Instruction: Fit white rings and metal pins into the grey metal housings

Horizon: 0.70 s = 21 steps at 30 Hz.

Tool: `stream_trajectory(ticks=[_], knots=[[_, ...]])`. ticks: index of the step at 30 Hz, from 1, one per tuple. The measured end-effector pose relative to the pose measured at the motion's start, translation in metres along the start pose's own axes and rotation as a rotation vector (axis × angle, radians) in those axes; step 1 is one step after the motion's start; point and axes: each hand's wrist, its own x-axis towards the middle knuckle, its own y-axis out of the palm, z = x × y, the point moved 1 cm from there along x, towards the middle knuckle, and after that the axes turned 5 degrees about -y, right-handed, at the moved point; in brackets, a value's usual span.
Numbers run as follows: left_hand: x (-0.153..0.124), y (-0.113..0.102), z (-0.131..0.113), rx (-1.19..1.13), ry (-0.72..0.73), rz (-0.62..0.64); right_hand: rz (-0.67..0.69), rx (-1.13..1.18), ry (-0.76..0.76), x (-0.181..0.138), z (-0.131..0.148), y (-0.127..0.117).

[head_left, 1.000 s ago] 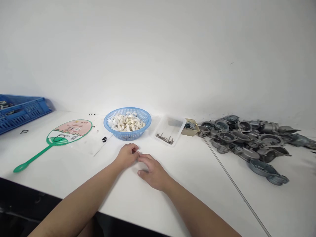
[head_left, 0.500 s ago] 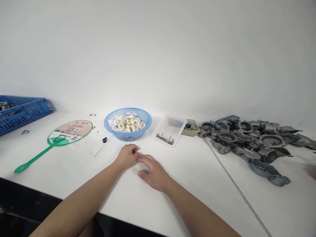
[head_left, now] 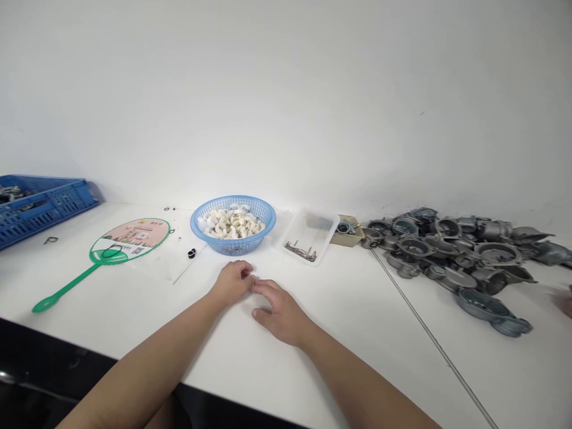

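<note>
My left hand (head_left: 233, 283) rests on the white table (head_left: 232, 363), its fingers loosely curved and a gap showing between them. I see nothing held in it. Beside it lies my right hand (head_left: 281, 313), thumb spread away from the fingers, also with no visible object. The fingertips of both hands meet or nearly meet. Just beyond them stands a blue plastic basket (head_left: 234, 245) full of white curved parts (head_left: 230, 222). To its right, a clear plastic tray (head_left: 308, 224) contains thin metal pins (head_left: 300, 252).
Grey metal housings (head_left: 447, 253) are heaped at right, near a tan box (head_left: 346, 238). At the right edge another person's hand (head_left: 565, 301) partly shows. Left are a green-handled fan (head_left: 129, 241), a blue crate (head_left: 53, 205) and black rings (head_left: 192, 253). A seam (head_left: 433, 336) crosses the table.
The whole scene sits slightly further right in view. My hands keep almost the same pose, and more of the other person's hand shows at the right edge.
</note>
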Motion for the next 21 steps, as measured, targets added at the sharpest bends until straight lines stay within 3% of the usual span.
stream_trajectory(ticks=[21], knots=[[-0.0009,-0.0034,-0.0035,0.029,-0.008,0.01,0.013,-0.051,0.002,0.0013,0.003,-0.0013]])
